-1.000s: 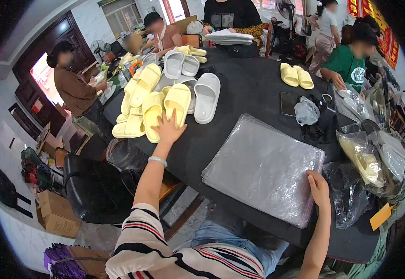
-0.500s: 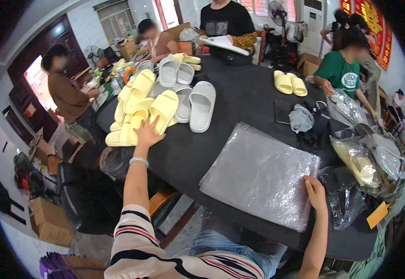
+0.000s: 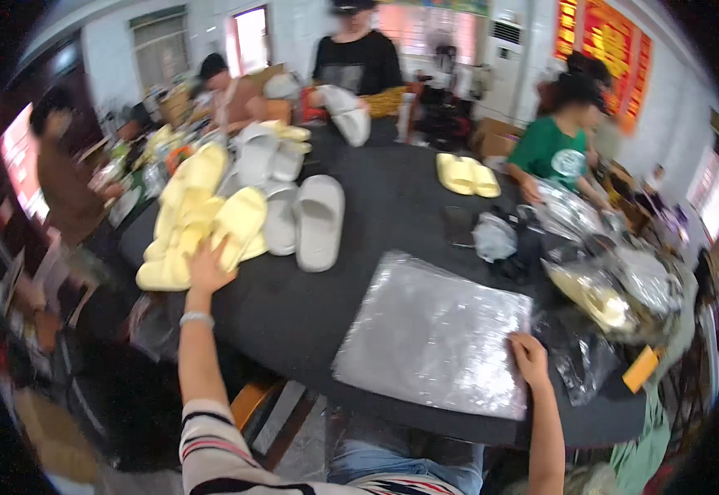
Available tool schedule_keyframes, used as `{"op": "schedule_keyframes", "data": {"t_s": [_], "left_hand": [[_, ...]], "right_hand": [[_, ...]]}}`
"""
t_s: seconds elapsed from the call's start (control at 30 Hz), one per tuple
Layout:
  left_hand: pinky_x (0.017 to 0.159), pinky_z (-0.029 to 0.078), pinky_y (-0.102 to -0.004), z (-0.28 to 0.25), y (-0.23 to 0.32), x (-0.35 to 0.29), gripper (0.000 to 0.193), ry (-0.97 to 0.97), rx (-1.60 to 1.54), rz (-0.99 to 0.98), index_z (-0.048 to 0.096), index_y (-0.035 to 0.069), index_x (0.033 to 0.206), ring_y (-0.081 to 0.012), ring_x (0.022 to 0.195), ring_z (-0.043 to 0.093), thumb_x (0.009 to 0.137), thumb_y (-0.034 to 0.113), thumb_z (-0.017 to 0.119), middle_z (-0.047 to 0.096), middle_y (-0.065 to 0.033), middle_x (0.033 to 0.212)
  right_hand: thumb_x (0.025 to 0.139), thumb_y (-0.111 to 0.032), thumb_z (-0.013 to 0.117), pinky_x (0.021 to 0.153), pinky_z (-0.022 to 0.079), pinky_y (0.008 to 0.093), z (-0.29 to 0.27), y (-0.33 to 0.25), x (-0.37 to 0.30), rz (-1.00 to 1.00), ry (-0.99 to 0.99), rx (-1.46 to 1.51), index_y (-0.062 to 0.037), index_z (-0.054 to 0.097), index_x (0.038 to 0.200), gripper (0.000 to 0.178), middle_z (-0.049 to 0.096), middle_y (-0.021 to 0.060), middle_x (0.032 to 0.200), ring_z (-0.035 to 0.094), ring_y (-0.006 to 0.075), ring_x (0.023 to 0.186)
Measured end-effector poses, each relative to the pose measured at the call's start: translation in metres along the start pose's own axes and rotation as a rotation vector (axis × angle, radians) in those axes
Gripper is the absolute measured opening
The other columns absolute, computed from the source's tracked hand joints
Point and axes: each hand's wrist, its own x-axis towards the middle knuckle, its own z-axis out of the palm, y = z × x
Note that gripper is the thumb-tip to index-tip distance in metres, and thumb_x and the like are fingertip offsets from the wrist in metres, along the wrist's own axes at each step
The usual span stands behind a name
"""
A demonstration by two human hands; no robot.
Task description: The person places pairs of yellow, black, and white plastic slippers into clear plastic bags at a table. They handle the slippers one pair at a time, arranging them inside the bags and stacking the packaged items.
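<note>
Your left grip [image 3: 209,268] rests on a yellow slipper [image 3: 242,213], though blur hides whether it clasps; your right grip [image 3: 530,358] pinches the edge of plastic bags [image 3: 434,338] lying to its left on the worktop [image 3: 388,210].

I record a black bench [image 3: 392,202] bearing piled yellow slippers [image 3: 241,216] beside grey slippers [image 3: 321,227] at left, clear plastic sheets [image 3: 434,338] at front, and a separate yellow pair [image 3: 460,175] farther back.
</note>
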Motion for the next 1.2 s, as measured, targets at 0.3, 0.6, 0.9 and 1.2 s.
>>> {"op": "schedule_keyframes", "data": {"t_s": [0.3, 0.6, 0.9, 1.2], "left_hand": [[0.101, 0.024, -0.0737, 0.010, -0.071, 0.015, 0.094, 0.013, -0.007, 0.014, 0.037, 0.039, 0.143, -0.0363, 0.135, 0.036, 0.059, 0.045, 0.077, 0.036, -0.0100, 0.147], [0.107, 0.034, -0.0504, 0.019, -0.115, 0.032, 0.097, 0.002, -0.208, 0.241, 0.044, 0.015, 0.141, -0.0400, 0.129, 0.040, 0.052, 0.025, 0.082, 0.038, -0.0224, 0.143], [0.112, 0.018, -0.0604, 0.016, -0.109, 0.019, 0.104, -0.053, -0.021, -0.086, 0.037, 0.019, 0.146, -0.0375, 0.141, 0.020, 0.054, 0.014, 0.084, 0.022, -0.0147, 0.153], [0.110, 0.024, -0.0505, 0.045, -0.052, -0.002, 0.082, 0.420, -0.311, -0.044, 0.031, 0.006, 0.147, -0.0412, 0.137, 0.026, 0.075, 0.007, 0.070, 0.025, -0.0234, 0.150]], "right_hand": [[0.087, -0.006, 0.063, 0.089, 0.048, 0.0356, 0.004, 0.009, 0.000, 0.049, 0.015, 0.100, -0.0007, 0.070, 0.093, 0.011, 0.068, 0.0149, 0.108, 0.063, 0.0263, 0.102], [0.082, -0.012, 0.069, 0.082, 0.050, 0.0324, -0.001, -0.003, 0.003, 0.126, -0.008, 0.047, 0.0015, 0.069, 0.093, 0.017, 0.068, 0.0145, 0.102, 0.064, 0.0236, 0.095], [0.089, -0.019, 0.067, 0.082, 0.049, 0.0283, 0.000, 0.024, -0.010, 0.174, 0.085, 0.355, -0.0029, 0.070, 0.103, 0.022, 0.068, 0.0088, 0.110, 0.064, 0.0157, 0.094], [0.083, -0.018, 0.069, 0.103, 0.040, 0.0402, -0.001, 0.032, -0.002, -0.020, 0.214, 0.157, -0.0078, 0.066, 0.111, 0.029, 0.054, 0.0165, 0.132, 0.050, 0.0309, 0.124]]}}
